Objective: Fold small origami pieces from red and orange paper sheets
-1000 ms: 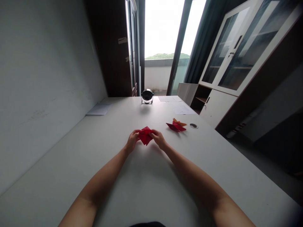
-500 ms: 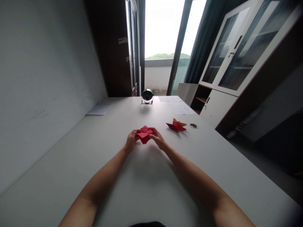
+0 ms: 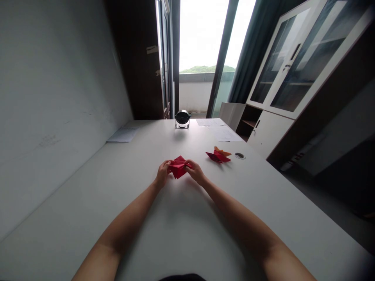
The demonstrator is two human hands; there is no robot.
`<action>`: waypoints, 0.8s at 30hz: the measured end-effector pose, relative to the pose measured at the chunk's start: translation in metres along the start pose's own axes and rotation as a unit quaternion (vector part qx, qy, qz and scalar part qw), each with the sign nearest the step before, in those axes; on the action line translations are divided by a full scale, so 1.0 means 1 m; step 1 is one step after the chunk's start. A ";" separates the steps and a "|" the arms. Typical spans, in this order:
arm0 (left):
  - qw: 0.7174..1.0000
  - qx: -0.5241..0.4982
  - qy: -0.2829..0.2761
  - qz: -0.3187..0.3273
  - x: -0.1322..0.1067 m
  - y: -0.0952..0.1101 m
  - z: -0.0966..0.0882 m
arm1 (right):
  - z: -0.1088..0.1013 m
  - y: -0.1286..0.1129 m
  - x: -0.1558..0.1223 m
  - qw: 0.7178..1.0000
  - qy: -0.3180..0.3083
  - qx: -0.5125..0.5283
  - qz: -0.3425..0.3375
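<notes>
The red folded paper (image 3: 178, 168) is held just above the desk (image 3: 175, 242), on the near side of the small fan (image 3: 182, 119) and well apart from it, roughly in line with it; the left hand (image 3: 162, 174) pinches its left edge and the right hand (image 3: 197, 173) pinches its right edge, so both hands are closed on the one piece with the paper between them; whether the paper's lower point touches the desk cannot be told.

By its look it is thin, light sheet paper, stiffened only where layers overlap; it should crease readily, spring back a little at loose flaps, and tear or crumple under a hard squeeze; the best hold is likely at the thick folded edges and corners, with fingertips, not on the single-layer flaps.

Nearer than the fan and to its right lie a red and orange folded pair (image 3: 219, 155), touching each other, with a round cable hole (image 3: 239, 155) just beyond them; a white sheet (image 3: 123, 135) lies to the fan's left, and more sheets (image 3: 224, 134) to its right.
</notes>
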State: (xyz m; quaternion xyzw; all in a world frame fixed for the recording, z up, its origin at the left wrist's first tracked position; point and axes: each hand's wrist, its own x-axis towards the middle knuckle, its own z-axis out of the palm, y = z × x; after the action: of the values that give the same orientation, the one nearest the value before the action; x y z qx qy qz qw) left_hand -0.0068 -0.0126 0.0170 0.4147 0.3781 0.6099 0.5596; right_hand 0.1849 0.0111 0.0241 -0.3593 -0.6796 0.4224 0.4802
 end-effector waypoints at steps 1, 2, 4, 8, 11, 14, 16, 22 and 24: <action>1.000 0.002 -0.003 0.002 0.000 -0.001 0.000 | 0.000 0.003 0.001 1.000 0.010 -0.009 -0.001; 1.000 0.005 -0.007 0.004 0.000 -0.001 0.000 | -0.001 0.006 0.002 1.000 0.019 -0.015 0.000; 1.000 0.014 -0.009 0.011 -0.001 -0.003 0.000 | -0.001 0.010 0.003 0.999 0.032 -0.019 0.011; 0.999 0.037 -0.013 0.027 -0.002 -0.004 0.001 | -0.002 0.013 0.003 0.999 0.034 -0.010 0.028; 0.998 0.044 -0.014 0.039 -0.001 -0.003 0.001 | -0.002 0.013 0.004 0.999 0.045 0.008 0.012; 0.998 0.043 -0.021 0.041 -0.001 -0.002 0.002 | -0.001 0.013 0.005 0.998 0.064 0.019 0.001; 0.998 0.051 -0.029 0.040 -0.001 -0.001 0.002 | -0.001 0.014 0.006 0.997 0.067 0.029 0.004; 0.986 0.155 -0.047 0.028 -0.003 -0.006 0.001 | -0.001 0.015 0.006 0.999 0.052 0.007 -0.002; 0.983 0.171 -0.062 0.027 -0.004 -0.008 0.001 | -0.001 0.015 0.005 0.999 0.045 -0.015 -0.006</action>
State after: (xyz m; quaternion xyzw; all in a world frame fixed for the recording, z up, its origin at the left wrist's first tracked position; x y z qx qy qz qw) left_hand -0.0026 -0.0155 0.0092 0.5513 0.4300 0.5243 0.4860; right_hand 0.1854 0.0215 0.0122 -0.3806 -0.6658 0.3928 0.5074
